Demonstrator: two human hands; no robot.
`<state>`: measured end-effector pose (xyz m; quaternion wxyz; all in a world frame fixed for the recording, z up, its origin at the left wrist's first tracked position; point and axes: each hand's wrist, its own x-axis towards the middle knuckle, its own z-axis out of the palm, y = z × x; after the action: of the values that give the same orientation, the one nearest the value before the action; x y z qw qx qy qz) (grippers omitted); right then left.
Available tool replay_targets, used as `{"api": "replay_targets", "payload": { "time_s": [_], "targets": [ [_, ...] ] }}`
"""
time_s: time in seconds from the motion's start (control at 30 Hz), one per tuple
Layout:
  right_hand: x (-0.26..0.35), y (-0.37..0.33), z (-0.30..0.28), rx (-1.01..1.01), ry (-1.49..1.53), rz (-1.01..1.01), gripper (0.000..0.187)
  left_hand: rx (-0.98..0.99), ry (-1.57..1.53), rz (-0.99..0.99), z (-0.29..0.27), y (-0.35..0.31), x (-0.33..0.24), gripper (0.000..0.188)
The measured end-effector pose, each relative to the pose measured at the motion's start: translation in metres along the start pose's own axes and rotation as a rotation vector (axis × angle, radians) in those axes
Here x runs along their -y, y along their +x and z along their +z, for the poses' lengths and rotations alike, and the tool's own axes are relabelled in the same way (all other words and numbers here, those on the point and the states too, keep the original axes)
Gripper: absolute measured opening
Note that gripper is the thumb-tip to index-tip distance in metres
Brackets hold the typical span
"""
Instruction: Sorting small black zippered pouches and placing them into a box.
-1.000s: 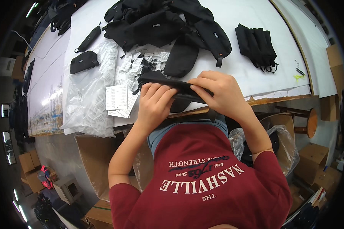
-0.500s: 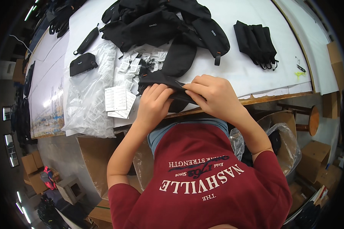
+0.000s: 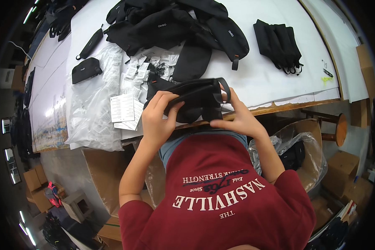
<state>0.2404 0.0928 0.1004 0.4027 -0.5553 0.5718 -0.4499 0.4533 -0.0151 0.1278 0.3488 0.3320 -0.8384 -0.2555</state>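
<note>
A black fabric pouch (image 3: 196, 99) is held up between my hands at the near table edge, its upper edge partly gaping. My left hand (image 3: 159, 114) pinches its left end between thumb and fingers. Around its right end curls my right hand (image 3: 239, 118), fingers partly hidden behind a loop strap (image 3: 225, 89), thumb along the lower edge. Just beyond lie a heap of black pouches (image 3: 162, 31) and a cluster of white tags with black cords (image 3: 166, 62). Larger printed cards (image 3: 123, 109) lie left of my left hand.
A clear plastic bag of tags (image 3: 91, 121) covers the table's left part, with a small black pouch (image 3: 86, 71) on it. Stacked black drawstring bags (image 3: 277, 46) and a small cutter (image 3: 328, 73) lie right. Below stand a lined carton (image 3: 310, 146) and a wooden stool (image 3: 341, 131).
The pouch has been turned and raised upright, showing its side and loop strap. My right hand has moved from pinching its top to around its right end; my left hand shifted slightly left.
</note>
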Motion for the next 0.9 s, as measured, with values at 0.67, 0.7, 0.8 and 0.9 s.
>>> {"api": "replay_targets", "payload": {
  "time_s": [0.67,0.7,0.8,0.9],
  "targets": [
    [-0.019,-0.055,0.003,0.358,1.242,0.635,0.029,-0.042,-0.039,-0.502,-0.036,-0.057,0.006,0.014],
    [-0.022,-0.056,0.004,0.161,1.392,0.547,0.024,-0.041,-0.040,-0.505,-0.035,-0.059,0.005,0.014],
    [-0.016,-0.041,-0.020,-0.062,1.272,0.578,0.026,0.016,-0.004,-0.595,-0.033,-0.065,0.003,0.018],
    [-0.008,-0.024,-0.038,-0.078,1.012,0.502,0.024,0.099,-0.027,-0.582,-0.030,-0.071,0.004,0.021]
  ]
}}
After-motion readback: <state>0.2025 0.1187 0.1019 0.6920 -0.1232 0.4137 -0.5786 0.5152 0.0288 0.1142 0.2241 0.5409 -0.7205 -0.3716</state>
